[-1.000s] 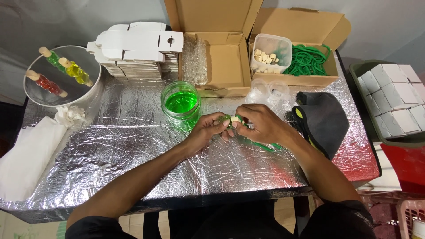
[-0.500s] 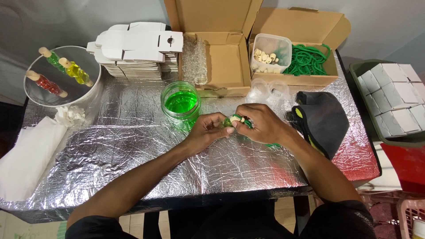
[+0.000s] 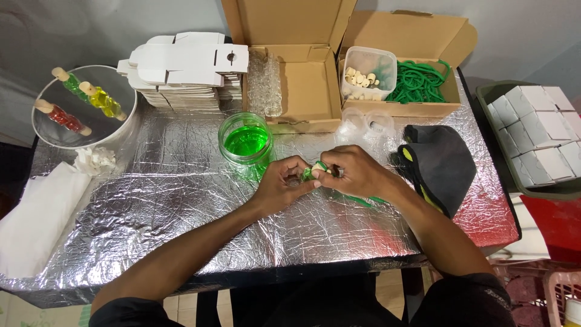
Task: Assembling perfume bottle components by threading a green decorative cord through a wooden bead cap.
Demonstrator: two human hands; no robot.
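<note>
My left hand (image 3: 283, 183) and my right hand (image 3: 354, 171) meet over the middle of the foil-covered table (image 3: 181, 206). Between their fingertips they pinch a small green and pale piece (image 3: 315, 170), mostly hidden by the fingers. A green cord (image 3: 363, 200) trails from under my right hand across the foil. A clear jar of green liquid (image 3: 245, 142) stands just left of my left hand, close to it.
Behind are two open cardboard boxes: one (image 3: 302, 91) with bubble wrap, one (image 3: 417, 85) with green cords and a tub of pale wooden pieces (image 3: 366, 72). Flat white cartons (image 3: 181, 72), a round tray of coloured sticks (image 3: 82, 106), a dark cloth (image 3: 442, 163), a bin of white boxes (image 3: 544, 139), white tissue (image 3: 36, 218).
Both hands stay together in the same spot. The fingers have shifted slightly around the small green piece; nothing else has moved.
</note>
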